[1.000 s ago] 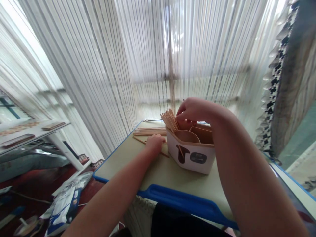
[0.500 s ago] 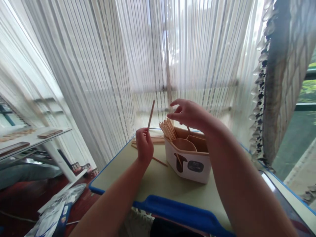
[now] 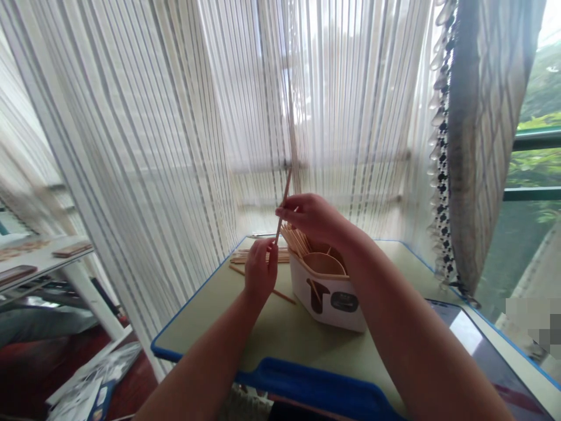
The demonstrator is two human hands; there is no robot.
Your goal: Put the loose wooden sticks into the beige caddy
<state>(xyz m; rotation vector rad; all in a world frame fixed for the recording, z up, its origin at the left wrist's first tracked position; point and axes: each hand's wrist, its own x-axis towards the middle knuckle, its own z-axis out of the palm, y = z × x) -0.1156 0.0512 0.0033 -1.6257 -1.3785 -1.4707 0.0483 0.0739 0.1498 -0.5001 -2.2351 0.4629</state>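
Note:
A thin wooden stick (image 3: 287, 184) stands nearly upright, leaning slightly right, between my hands. My left hand (image 3: 262, 266) is closed around its lower end. Higher up, my right hand (image 3: 309, 211) pinches the same stick between thumb and fingers. Just below the right hand is a white divided box (image 3: 302, 286) with a brown inside; a bundle of sticks (image 3: 294, 238) rises from its left compartment. Behind my left hand, more sticks (image 3: 239, 256) lie side by side on the table, and a single stick (image 3: 284, 296) lies slantwise in front of them.
The pale table (image 3: 197, 310) has a blue edge and a blue tray lip (image 3: 322, 383) nearest me. A dark flat screen-like device (image 3: 473, 333) lies at its right. A sheer striped curtain (image 3: 175, 117) hangs behind. A white table (image 3: 83, 275) stands at left.
My right hand has come down and left from above the box and taken hold of the stick. My left hand has moved slightly right with it. The view has shifted a little.

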